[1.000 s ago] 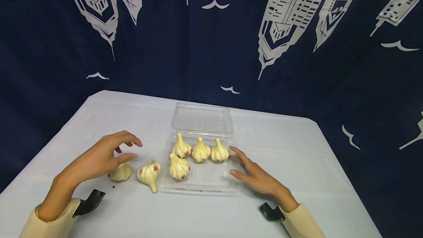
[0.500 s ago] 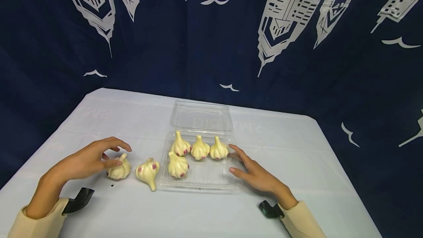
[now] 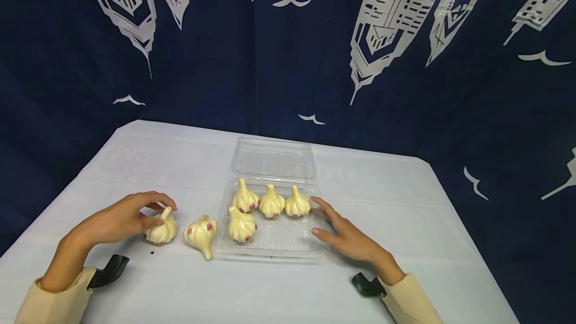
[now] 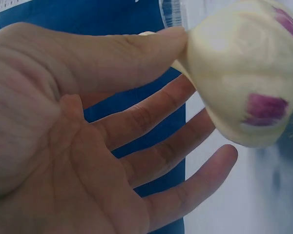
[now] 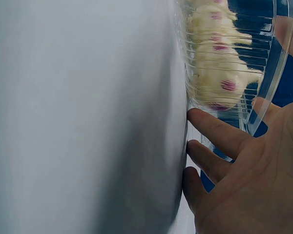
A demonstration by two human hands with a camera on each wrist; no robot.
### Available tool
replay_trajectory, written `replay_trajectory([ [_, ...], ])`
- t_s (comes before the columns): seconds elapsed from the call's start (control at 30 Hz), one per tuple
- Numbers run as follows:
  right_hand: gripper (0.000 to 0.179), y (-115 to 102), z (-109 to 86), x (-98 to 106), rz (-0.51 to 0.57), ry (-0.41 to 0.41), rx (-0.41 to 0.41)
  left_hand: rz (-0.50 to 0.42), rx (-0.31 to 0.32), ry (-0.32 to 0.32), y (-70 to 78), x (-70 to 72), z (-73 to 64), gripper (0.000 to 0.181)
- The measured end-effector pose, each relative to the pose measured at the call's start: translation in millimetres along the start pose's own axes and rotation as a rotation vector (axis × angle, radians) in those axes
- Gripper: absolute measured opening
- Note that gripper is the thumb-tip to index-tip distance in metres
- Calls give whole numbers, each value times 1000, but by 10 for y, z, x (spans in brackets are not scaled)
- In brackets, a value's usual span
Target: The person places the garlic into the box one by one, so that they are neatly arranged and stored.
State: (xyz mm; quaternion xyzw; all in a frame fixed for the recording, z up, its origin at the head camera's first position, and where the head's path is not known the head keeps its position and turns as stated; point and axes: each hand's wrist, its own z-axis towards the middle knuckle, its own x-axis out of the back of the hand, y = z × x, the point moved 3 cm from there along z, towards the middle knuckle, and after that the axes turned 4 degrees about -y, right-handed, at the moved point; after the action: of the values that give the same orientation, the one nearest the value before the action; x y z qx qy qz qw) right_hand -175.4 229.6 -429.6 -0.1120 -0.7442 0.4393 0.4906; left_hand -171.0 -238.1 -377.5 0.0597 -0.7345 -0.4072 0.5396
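Left hand: Here it is! Over the last second my left hand (image 3: 128, 219) has swung left and lower, its fingers (image 4: 178, 192) closing from a wide gap to a pinch around a neck, the thumb lying against it and the others spread behind.
Pinched garlic bulb: The leftmost garlic bulb (image 3: 161, 230) has its neck in that pinch, and looks to be on the worktop (image 3: 270, 294). I read this as reach turning into grip, no lift visible.
Loose garlic bulb: A second bulb (image 3: 200, 235) lies just to the right, stem toward the near edge, untouched.
Clamshell: The clear plastic clamshell (image 3: 288, 244) sits farther right, lid (image 3: 274, 161) folded open on the far side. Four garlic bulbs (image 3: 272, 203) inside, three along the far side, one near left, so I judge the filling partway along.
Right hand: No change; my right hand (image 3: 351, 241) rests at the clamshell's right side, fingers relaxed, apart, gripping nothing.
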Motion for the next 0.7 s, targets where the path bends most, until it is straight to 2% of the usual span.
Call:
replay_trajectory([
  [0.1,73,5,5,-3,-2,-2,7,-9,4,-23,-13,-15,21,30],
  [0.3,73,14,9,-6,2,-1,7,-2,-28,-52,-1,-16,39,24],
  [0.5,73,13,6,-5,6,1,3,19,-41,-16,25,15,31,23],
  [0.7,73,6,5,-2,5,-3,7,56,-52,52,48,45,23,23],
])
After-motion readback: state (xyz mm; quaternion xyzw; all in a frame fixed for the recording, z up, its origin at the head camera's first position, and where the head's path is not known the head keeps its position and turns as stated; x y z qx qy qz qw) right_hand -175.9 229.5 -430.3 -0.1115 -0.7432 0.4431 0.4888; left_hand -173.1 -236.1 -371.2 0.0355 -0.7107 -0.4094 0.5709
